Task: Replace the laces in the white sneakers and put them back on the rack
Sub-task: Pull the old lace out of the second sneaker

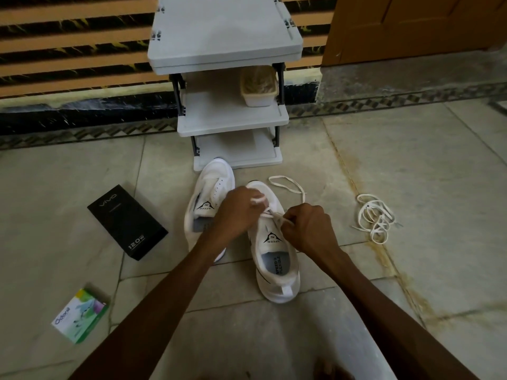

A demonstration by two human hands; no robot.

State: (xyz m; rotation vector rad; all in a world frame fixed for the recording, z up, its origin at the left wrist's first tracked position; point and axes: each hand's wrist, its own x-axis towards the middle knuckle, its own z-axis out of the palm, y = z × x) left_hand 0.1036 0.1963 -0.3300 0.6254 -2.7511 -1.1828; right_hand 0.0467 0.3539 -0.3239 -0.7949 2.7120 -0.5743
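The left hand (238,208) is clenched around a bunched length of white lace (258,200), and the right hand (306,225) pinches the same lace between thumb and fingers. Both hands meet over the eyelets of the right sneaker (277,270). This sneaker stands on the tiled floor (411,160) with its heel towards the person and its toe pointing far. From the hands a free loop of the lace trails out on the floor just beyond the toe.

Just to the left, touching or nearly touching, stands the left sneaker (212,182). It has bare eyelets and its tongue is lifted, and the left forearm crosses over its near part.

Well to the right a loose lace pile (375,219) lies tangled on the floor. To the left lies a black box (127,222), and nearer and further left a small green and white box (79,315).

Beyond the sneakers, against the far wall, stands a grey rack (233,124) with three shelves. On the right of its middle shelf sits a cream tub (259,100) holding something brownish, too dim to identify. A wooden door (411,23) is at far right.
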